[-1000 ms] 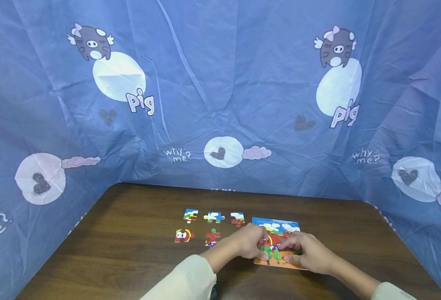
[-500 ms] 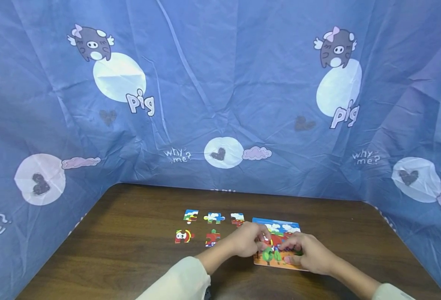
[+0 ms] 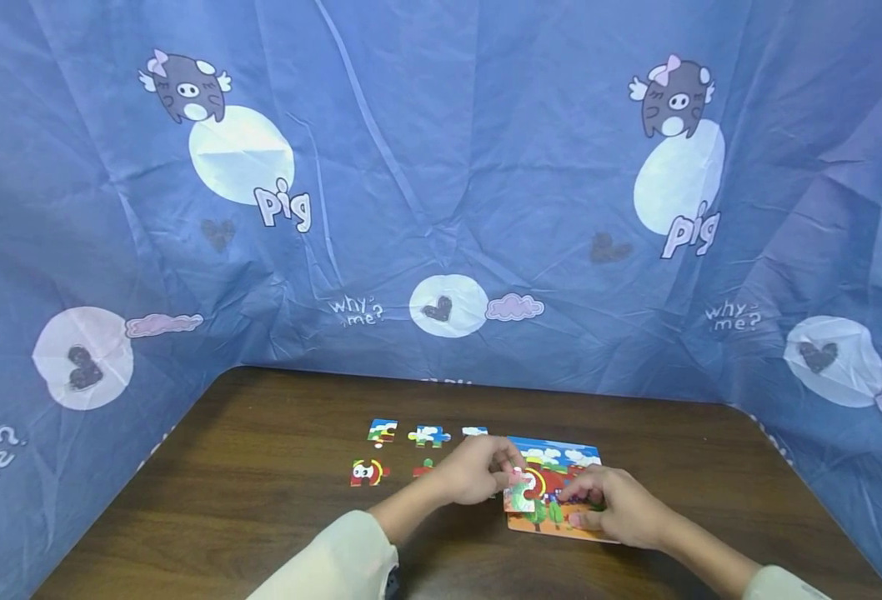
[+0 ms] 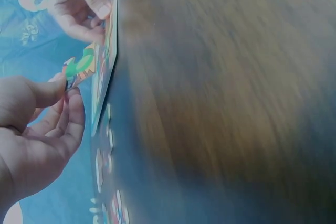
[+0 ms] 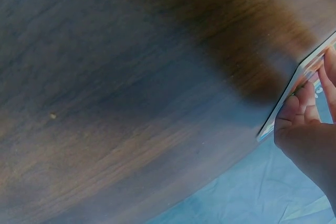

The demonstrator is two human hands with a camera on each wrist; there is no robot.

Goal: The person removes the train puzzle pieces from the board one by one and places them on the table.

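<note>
My left hand (image 3: 478,471) pinches a jigsaw piece (image 3: 518,493) with a green patch between thumb and fingers. In the left wrist view this jigsaw piece (image 4: 81,66) is raised and tilted beside the puzzle board. The puzzle board (image 3: 553,446) lies flat on the table, with a picture of sky, clouds, a red shape and green trees. My right hand (image 3: 617,507) rests on the board's right part, thumb and fingertips touching its surface. From the right wrist, that hand (image 5: 307,124) covers most of the board (image 5: 283,106).
Several loose jigsaw pieces lie left of the board, among them a piece with eyes (image 3: 364,472) and a cloud piece (image 3: 429,436). My left forearm partly hides a red piece (image 3: 421,471). A blue printed cloth (image 3: 441,208) surrounds the brown table (image 3: 261,500).
My left hand has lifted the green-patched piece off the lower left of the board and moved left with it, tilting it. The right hand has stayed in place.
</note>
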